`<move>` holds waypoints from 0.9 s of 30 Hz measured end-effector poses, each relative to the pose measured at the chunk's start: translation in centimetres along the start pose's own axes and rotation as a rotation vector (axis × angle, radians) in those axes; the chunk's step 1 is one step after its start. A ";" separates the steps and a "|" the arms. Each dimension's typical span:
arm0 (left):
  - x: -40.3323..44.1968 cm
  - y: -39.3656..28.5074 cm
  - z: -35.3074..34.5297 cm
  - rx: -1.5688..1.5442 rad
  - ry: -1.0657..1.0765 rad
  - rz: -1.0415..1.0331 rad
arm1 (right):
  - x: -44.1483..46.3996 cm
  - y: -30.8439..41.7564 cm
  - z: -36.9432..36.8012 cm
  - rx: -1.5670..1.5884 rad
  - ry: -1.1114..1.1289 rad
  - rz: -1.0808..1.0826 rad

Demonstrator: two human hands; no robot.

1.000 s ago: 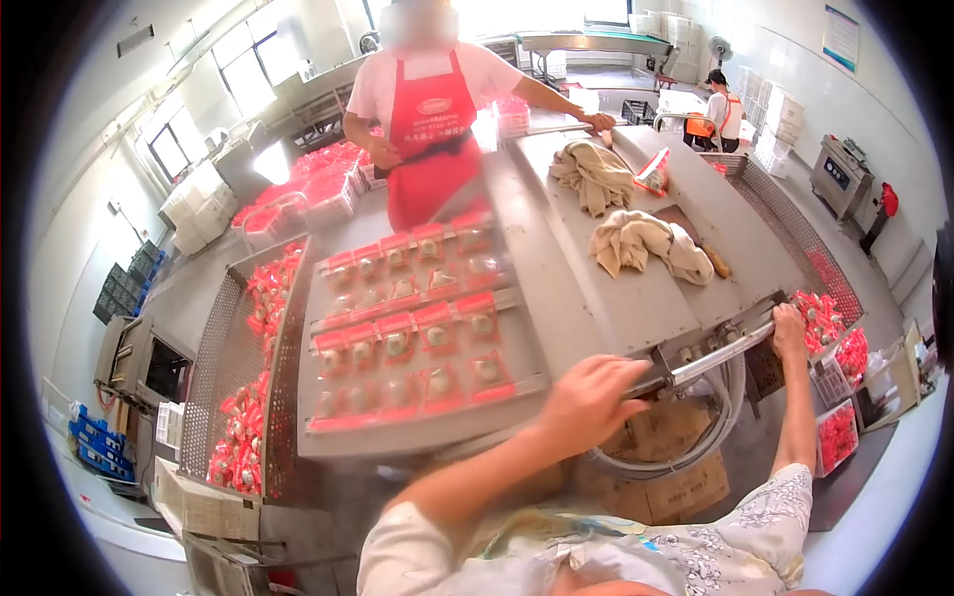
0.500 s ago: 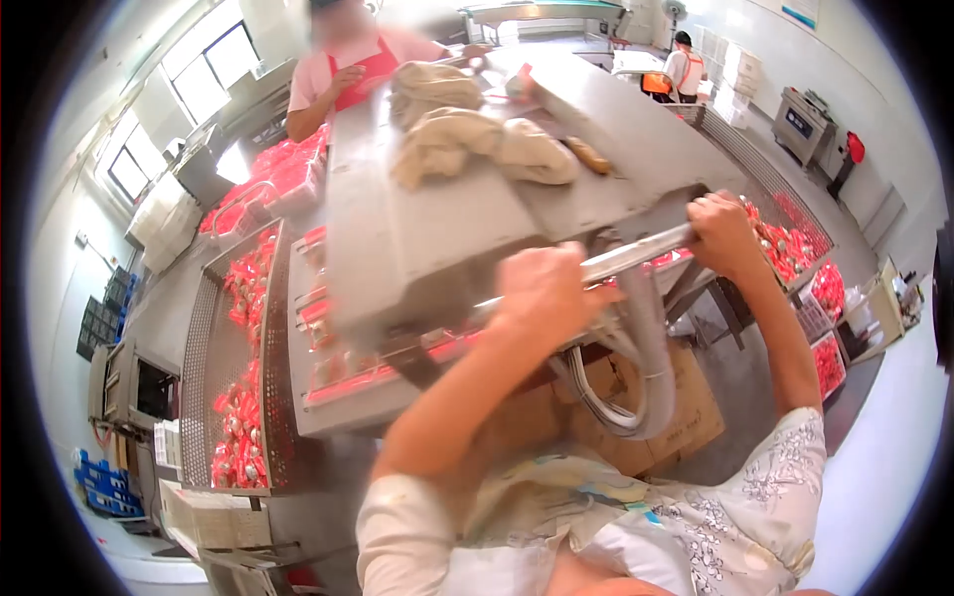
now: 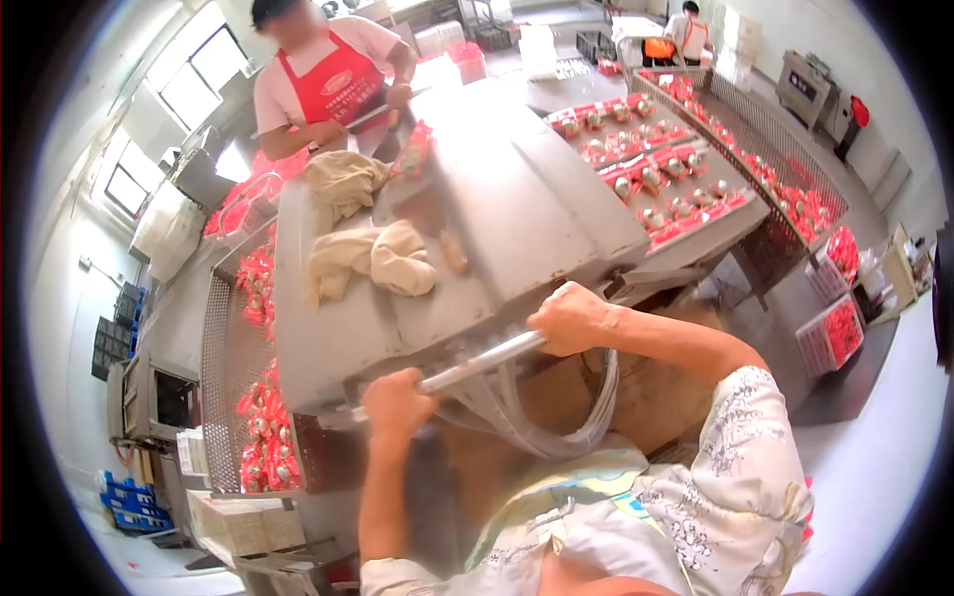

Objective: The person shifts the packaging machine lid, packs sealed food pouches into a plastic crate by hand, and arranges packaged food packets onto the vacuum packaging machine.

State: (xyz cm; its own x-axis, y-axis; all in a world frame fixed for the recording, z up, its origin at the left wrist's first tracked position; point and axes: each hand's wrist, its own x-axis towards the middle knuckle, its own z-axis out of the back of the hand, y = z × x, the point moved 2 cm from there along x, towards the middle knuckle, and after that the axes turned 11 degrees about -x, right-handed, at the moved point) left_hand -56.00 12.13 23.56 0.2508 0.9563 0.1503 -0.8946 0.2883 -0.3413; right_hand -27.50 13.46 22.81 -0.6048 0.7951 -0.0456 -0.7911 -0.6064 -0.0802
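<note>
From my remote view, my left hand (image 3: 397,402) and right hand (image 3: 574,318) are curled around a metal bar (image 3: 484,364); pale hoses (image 3: 542,442) loop below them. Beyond, crumpled cloths (image 3: 383,260) clutter the metal lid (image 3: 527,238). Red packets (image 3: 686,184) lie past the right hand, a perforated bin (image 3: 221,382) left of the left, a co-worker (image 3: 328,79) opposite.

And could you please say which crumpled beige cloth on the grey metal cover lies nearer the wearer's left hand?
The crumpled beige cloth closer to the silver metal bar; the other beige cloth lies farther back, toward the red apron.
</note>
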 end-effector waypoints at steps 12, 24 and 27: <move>-2.2 8.4 -8.7 0.000 0.045 -0.084 | 3.9 4.7 -10.3 0.165 0.025 -0.024; -1.8 1.1 -8.7 -0.130 -0.062 -0.259 | 1.2 0.7 -10.8 0.671 -0.539 0.305; -0.3 -8.2 -11.9 -0.304 -0.303 -0.209 | -4.4 -4.7 -10.7 0.744 -0.789 0.383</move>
State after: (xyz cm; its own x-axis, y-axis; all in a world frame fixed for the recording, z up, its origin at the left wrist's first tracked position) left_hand -44.33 10.08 15.26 0.2538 0.8321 0.4932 -0.6767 0.5171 -0.5241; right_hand -20.13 13.00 12.74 -0.4983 0.4869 0.7174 -0.2427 -0.8727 0.4237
